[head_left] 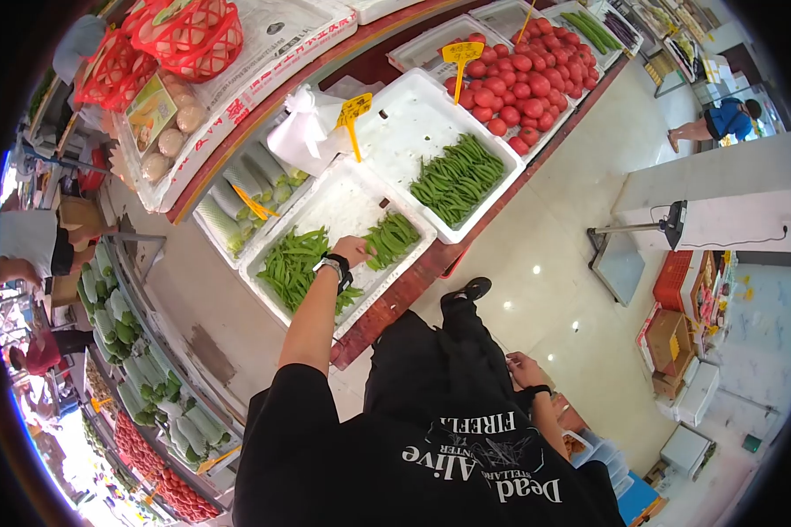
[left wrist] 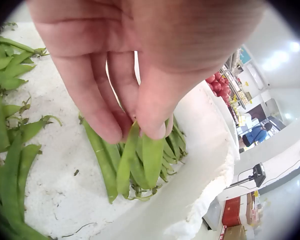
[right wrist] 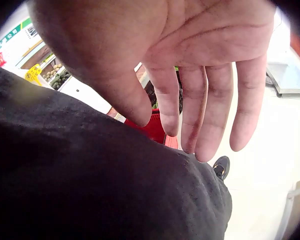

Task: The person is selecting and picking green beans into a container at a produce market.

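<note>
In the head view my left hand (head_left: 353,250), with a watch above it, reaches into a white foam box (head_left: 353,191). There the thumb and fingertips pinch a few snow peas (left wrist: 152,159) at their upper ends. These pods belong to a small neat bunch (head_left: 391,239) at the box's right side, pointing the same way. A larger loose pile of snow peas (head_left: 292,263) lies to the left, with bare white floor between. My right hand (head_left: 526,371) hangs beside my leg, holding nothing; its fingers (right wrist: 217,117) point down, loosely straight.
A second foam box (head_left: 395,110) with green pods (head_left: 457,180) adjoins. Tomatoes (head_left: 532,83) are heaped beyond it, near a yellow price tag (head_left: 461,54). White plastic bags (head_left: 306,132) sit behind the boxes. A red table edge (head_left: 387,299) runs in front; a platform scale (head_left: 620,266) stands at right.
</note>
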Demonstrator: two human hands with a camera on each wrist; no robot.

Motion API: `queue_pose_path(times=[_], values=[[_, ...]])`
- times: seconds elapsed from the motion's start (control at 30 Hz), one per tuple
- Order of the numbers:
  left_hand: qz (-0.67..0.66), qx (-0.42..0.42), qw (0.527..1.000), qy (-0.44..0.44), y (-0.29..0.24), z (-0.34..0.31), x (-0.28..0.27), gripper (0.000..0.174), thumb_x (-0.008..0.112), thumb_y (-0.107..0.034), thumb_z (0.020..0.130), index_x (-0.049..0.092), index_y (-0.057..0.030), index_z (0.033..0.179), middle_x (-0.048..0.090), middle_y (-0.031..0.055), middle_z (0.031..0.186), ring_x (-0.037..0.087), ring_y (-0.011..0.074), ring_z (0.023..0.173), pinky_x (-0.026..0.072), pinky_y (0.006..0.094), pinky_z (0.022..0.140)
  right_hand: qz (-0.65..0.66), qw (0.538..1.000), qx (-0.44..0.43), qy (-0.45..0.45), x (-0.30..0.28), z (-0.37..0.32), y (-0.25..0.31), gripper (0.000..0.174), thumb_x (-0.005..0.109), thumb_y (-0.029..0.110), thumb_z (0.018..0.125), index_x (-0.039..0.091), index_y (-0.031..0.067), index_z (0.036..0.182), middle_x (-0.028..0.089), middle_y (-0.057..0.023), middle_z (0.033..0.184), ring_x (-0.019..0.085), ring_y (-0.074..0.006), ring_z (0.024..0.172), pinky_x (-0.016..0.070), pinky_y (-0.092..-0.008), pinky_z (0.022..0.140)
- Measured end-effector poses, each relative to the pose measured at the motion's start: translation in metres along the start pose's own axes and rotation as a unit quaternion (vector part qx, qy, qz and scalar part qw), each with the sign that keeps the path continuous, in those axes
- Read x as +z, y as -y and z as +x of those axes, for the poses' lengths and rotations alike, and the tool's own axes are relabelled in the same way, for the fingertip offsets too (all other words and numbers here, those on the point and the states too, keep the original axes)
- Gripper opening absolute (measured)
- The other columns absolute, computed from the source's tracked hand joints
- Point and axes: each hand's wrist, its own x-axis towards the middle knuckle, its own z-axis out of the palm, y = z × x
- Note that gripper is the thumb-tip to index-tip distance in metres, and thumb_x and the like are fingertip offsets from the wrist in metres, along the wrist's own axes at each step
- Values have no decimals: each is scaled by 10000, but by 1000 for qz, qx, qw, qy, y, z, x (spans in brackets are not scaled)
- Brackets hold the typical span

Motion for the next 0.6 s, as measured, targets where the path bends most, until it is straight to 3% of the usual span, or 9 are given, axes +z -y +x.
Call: queue_pose_path(times=[0.03,0.17,0.27,0.3,0.5,0.6], values=[[6,2,1000,-5,-3,-2,1,131,763,-129,751,673,-40,789,687,90,765,653,192,724,523,318,696,-6,1000,0,-1,-3,1,1,278,618,238,893,661,70,1110,713,-152,939,698,-280,820,547,-377,762],[28,-40,997,-56,-5,-7,4,212,746,-141,757,747,-150,969,681,77,769,646,187,715,521,315,699,-28,1000,9,1,-11,9,4,277,619,185,889,663,73,1139,718,-132,943,696,-231,807,555,-346,769],[-62,-33,989,-128,-4,-14,6,98,730,-170,768,732,-146,863,639,70,693,637,201,677,505,373,657,-17,1000,2,-3,-14,14,9,272,621,191,890,667,75,1132,718,-130,938,696,-234,804,555,-350,769],[-72,-64,990,-104,-6,-16,2,140,728,-172,774,741,-168,913,661,69,734,643,186,714,515,346,686,-25,1000,-1,-2,-16,15,11,269,622,191,890,668,73,1128,718,-129,938,696,-238,803,555,-351,767],[-103,22,981,-162,-2,-32,7,201,723,-207,796,745,-191,995,698,70,826,664,203,787,528,346,733,-45,999,-7,16,-17,22,28,263,631,192,889,668,64,1116,719,-126,942,695,-253,803,552,-357,762],[-135,-87,978,-133,1,-37,9,208,730,-257,786,743,-184,981,702,69,832,676,216,804,530,363,746,-47,999,-13,25,-15,26,30,268,634,192,887,664,64,1120,719,-128,944,695,-255,805,551,-356,765]])
